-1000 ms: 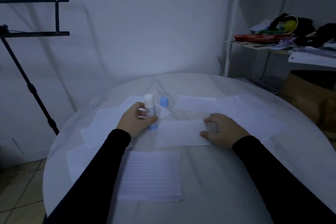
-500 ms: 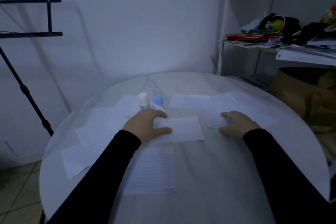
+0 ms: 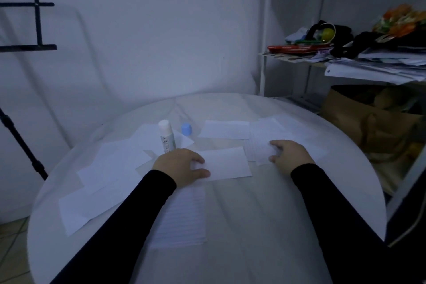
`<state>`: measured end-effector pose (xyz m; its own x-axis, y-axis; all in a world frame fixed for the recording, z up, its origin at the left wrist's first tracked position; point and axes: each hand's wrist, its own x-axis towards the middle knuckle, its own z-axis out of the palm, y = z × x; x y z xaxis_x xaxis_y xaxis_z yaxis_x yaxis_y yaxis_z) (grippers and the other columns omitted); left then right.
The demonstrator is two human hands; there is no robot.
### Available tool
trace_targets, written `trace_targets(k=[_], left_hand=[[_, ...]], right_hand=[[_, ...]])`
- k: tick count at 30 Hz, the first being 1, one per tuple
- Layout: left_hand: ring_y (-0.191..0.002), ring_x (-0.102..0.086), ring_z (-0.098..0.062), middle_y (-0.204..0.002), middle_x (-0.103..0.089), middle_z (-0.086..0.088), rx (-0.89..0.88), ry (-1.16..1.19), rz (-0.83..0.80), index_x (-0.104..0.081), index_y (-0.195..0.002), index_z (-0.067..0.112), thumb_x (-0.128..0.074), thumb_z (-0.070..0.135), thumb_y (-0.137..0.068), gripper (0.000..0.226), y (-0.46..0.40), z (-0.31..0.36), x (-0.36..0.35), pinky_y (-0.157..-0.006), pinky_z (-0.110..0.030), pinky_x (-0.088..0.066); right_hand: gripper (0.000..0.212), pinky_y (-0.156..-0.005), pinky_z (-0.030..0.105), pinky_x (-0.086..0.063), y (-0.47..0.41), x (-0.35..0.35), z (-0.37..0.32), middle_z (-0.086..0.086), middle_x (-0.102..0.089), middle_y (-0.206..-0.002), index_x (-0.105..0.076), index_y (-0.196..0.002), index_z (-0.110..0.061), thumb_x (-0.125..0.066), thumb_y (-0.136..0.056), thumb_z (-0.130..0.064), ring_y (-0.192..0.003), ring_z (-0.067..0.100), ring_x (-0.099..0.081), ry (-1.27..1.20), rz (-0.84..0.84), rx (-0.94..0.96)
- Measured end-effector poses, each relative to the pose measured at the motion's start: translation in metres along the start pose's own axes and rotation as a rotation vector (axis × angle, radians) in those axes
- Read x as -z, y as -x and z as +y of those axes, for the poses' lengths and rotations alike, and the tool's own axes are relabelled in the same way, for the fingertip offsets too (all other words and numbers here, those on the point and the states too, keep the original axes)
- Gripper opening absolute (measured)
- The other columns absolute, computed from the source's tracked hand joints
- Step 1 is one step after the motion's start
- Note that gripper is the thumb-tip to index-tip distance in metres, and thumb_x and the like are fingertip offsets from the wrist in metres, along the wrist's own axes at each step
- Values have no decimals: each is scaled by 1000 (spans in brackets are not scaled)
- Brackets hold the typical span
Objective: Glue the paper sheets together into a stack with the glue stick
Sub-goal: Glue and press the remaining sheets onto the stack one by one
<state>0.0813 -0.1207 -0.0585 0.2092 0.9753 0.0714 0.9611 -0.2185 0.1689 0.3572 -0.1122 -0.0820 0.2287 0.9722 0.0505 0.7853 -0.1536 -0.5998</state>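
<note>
A white glue stick (image 3: pixel 166 137) stands upright and uncapped on the round white table (image 3: pixel 253 226), its blue cap (image 3: pixel 186 129) just to its right. My left hand (image 3: pixel 182 166) presses flat on the left end of a blank white sheet (image 3: pixel 227 163) in the middle. My right hand (image 3: pixel 289 154) rests on a lined sheet (image 3: pixel 258 150) to the right, thumb and fingers at its edge. A lined paper stack (image 3: pixel 182 217) lies near me, partly under my left sleeve.
Several loose white sheets (image 3: pixel 110 168) overlap on the table's left; more (image 3: pixel 224 129) lie at the back right. A black stand (image 3: pixel 20 140) rises at left. A cluttered wire shelf (image 3: pixel 345 57) and a brown paper bag (image 3: pixel 368 127) sit right of the table.
My left hand set the glue stick down upright and moved onto the blank sheet. My right hand left that sheet and moved right onto the lined sheet.
</note>
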Motion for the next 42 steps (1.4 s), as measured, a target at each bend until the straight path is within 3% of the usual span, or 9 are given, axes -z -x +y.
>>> trace_targets(k=[12, 17, 22, 27, 31, 34, 37, 39, 42], left_hand=[[-122, -47, -9, -129, -53, 14, 10, 69, 6, -60, -115, 39, -63, 67, -73, 51, 2, -7, 2, -103, -30, -38], [-122, -47, -9, -130, -54, 14, 7, 69, 17, -60, -115, 40, -63, 68, -72, 51, 2, -8, 2, -102, -29, -39], [-120, -48, -7, -129, -54, 17, -9, 120, 59, -60, -116, 40, -63, 65, -75, 48, 2, -8, 2, -101, -26, -38], [-67, -53, -2, -94, -65, 23, -48, 644, 260, -68, -106, 34, -60, 51, -85, 28, 2, 2, 6, -71, -15, -41], [-57, -53, 4, -88, -72, 11, -61, 991, 258, -70, -97, 27, -63, 39, -87, 17, 1, 6, 7, -66, -23, -43], [-52, -47, -8, -69, -69, 7, -2, 1192, 242, -66, -105, 17, -71, 27, -84, 24, 1, 7, 8, -52, -18, -39], [-53, -48, -9, -67, -68, 4, 6, 1296, 158, -61, -111, 18, -71, 19, -84, 29, 1, 8, 8, -45, -15, -35], [-55, -49, -8, -64, -64, 5, -27, 1334, 123, -65, -104, 14, -69, 14, -85, 19, 1, 8, 7, -45, -17, -34], [-61, -54, -8, -68, -65, 5, -92, 1409, 80, -69, -90, 12, -62, 11, -90, 7, 1, 6, 7, -53, -19, -41]], right_hand=[[50, -110, 28, -28, -4, -9, -9, 12, -48, -140, -49, -136, -10, -55, -87, -1, -130, 26, -43, 61, 54, 62], [50, -108, 31, -35, -1, -6, -19, 18, -55, -130, -55, -129, -4, -46, -82, 12, -123, 30, -49, -53, 181, 141], [38, -89, 17, -39, 13, 1, -55, 9, -63, -118, -60, -123, -9, -53, -87, 0, -104, 22, -58, -251, 412, 328], [36, -69, 4, -40, 37, -20, -93, -2, -65, -102, -64, -118, -15, -61, -84, -4, -85, 11, -59, -515, 294, 434], [37, -67, 0, -41, 48, -40, -106, -4, -62, -102, -61, -121, -16, -63, -85, -8, -79, 1, -59, -526, 212, 548], [36, -67, 0, -40, 50, -46, -108, -5, -61, -103, -61, -121, -16, -65, -86, -12, -79, -4, -57, -499, 207, 618], [43, -66, 2, -39, 49, -45, -106, -4, -59, -112, -57, -127, -18, -67, -85, -17, -83, -3, -55, -442, 162, 670], [55, -72, 3, -39, 45, -41, -101, -6, -52, -121, -50, -132, -24, -69, -80, -28, -92, -1, -53, -417, 81, 695], [71, -101, 15, -33, 32, -35, -94, -9, -41, -138, -39, -139, -29, -58, -76, -55, -121, 4, -42, -445, -24, 616]])
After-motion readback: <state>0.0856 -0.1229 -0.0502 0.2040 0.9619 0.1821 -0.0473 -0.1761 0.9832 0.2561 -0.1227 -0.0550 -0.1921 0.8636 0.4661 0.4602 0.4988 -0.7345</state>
